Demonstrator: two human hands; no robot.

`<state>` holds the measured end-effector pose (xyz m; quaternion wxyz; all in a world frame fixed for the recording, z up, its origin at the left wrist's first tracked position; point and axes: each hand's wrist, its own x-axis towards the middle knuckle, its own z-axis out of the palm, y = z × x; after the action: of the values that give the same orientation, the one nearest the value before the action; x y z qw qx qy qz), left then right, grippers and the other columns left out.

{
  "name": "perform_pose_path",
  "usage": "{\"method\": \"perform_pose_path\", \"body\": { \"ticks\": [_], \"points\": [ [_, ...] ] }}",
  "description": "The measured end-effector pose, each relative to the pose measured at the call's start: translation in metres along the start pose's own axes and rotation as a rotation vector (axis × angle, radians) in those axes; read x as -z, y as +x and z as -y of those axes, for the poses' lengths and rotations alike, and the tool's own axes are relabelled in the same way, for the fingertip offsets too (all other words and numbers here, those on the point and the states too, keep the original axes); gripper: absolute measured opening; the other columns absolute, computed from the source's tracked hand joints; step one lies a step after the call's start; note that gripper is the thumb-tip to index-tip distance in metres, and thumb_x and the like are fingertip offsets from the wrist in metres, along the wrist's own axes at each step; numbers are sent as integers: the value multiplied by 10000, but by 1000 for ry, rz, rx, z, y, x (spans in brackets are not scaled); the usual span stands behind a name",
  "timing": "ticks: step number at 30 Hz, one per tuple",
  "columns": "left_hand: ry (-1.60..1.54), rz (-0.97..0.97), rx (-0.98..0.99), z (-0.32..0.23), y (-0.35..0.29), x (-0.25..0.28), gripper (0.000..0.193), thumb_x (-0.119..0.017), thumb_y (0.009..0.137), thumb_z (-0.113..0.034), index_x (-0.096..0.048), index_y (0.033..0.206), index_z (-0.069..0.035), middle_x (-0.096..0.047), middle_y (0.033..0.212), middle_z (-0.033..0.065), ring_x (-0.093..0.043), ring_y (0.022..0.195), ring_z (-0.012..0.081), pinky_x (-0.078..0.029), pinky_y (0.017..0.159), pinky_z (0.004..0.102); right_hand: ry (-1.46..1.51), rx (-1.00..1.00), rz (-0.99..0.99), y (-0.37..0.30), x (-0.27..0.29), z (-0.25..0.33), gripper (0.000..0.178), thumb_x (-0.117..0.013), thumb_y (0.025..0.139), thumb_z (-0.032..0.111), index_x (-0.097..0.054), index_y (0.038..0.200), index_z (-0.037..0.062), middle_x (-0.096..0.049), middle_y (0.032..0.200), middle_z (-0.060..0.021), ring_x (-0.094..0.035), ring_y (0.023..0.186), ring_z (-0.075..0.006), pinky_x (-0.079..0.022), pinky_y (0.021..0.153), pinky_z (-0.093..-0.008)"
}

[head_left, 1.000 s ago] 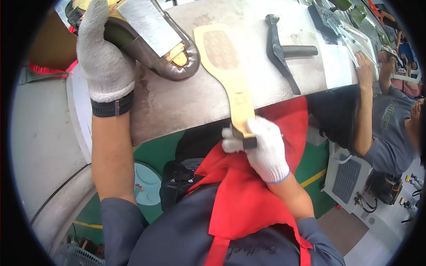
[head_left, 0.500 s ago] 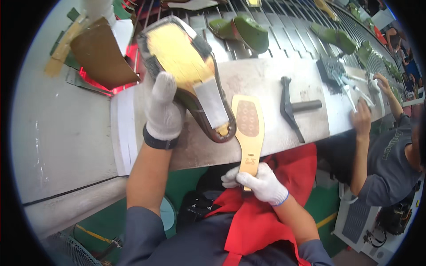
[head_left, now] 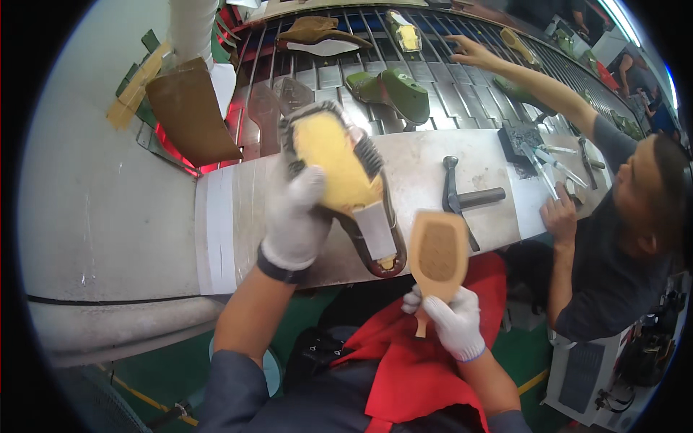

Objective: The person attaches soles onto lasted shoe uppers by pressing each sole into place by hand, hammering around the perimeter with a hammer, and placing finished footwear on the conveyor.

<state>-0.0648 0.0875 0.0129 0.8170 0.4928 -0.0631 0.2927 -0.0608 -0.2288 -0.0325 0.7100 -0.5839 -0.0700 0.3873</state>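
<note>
Across mid-frame runs a pale worktop (head_left: 415, 162); at centre, the left hand (head_left: 294, 227) clasps an upturned lasted shoe (head_left: 328, 155), slanting down rightward, its lower end just beside the tan outsole (head_left: 440, 252) the right hand (head_left: 456, 323) pinches, broad end up.

A shoemaking workshop: hammer (head_left: 453, 198), unfinished shoe (head_left: 328, 155), and what looks like a conveyor (head_left: 462, 108).

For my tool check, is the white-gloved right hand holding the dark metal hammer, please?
No, the right hand holds a flat tan paddle-shaped shoe sole instead.
</note>
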Motion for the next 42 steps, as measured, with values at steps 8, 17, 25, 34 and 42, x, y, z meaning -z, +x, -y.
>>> {"method": "perform_pose_path", "body": {
  "ticks": [8,17,25,34,42],
  "points": [
    [56,19,37,-37,2,-46,666,-745,961,-168,-502,1568,-42,-650,1426,341,-700,1286,454,-566,1132,588,-222,203,174,-22,-28,68,302,-606,1094,114,-724,1315,-54,-814,1158,-131,-785,1041,-167,-636,746,-294],
    [97,49,144,-47,-31,-80,584,-736,1023,-330,-544,1455,12,-673,1384,379,-705,1279,492,-595,1097,593,-125,121,258,-3,-70,109,324,-673,1085,211,-786,1174,-80,-837,961,-119,-785,844,-118,-596,626,-240],
    [-69,171,256,-49,-40,-74,1060,-1014,660,-293,-517,1523,70,-648,1424,396,-670,1339,496,-581,1110,616,-154,129,260,-7,-65,102,317,-702,1069,222,-815,1135,-66,-821,878,-88,-668,635,-62,-523,544,-233],
    [18,280,155,-49,-38,-76,976,-990,678,-182,-526,1489,99,-669,1383,394,-702,1287,492,-615,1053,625,-127,120,240,-11,-68,106,303,-704,1068,204,-819,1155,-63,-831,908,-95,-679,676,-56,-535,561,-238],
    [26,238,146,-53,-39,-79,842,-964,770,-270,-566,1423,82,-678,1368,389,-722,1250,498,-632,1031,610,-95,109,249,-12,-71,104,304,-703,1078,204,-816,1172,-62,-845,953,-122,-701,707,-57,-540,563,-230]
  ]
}}
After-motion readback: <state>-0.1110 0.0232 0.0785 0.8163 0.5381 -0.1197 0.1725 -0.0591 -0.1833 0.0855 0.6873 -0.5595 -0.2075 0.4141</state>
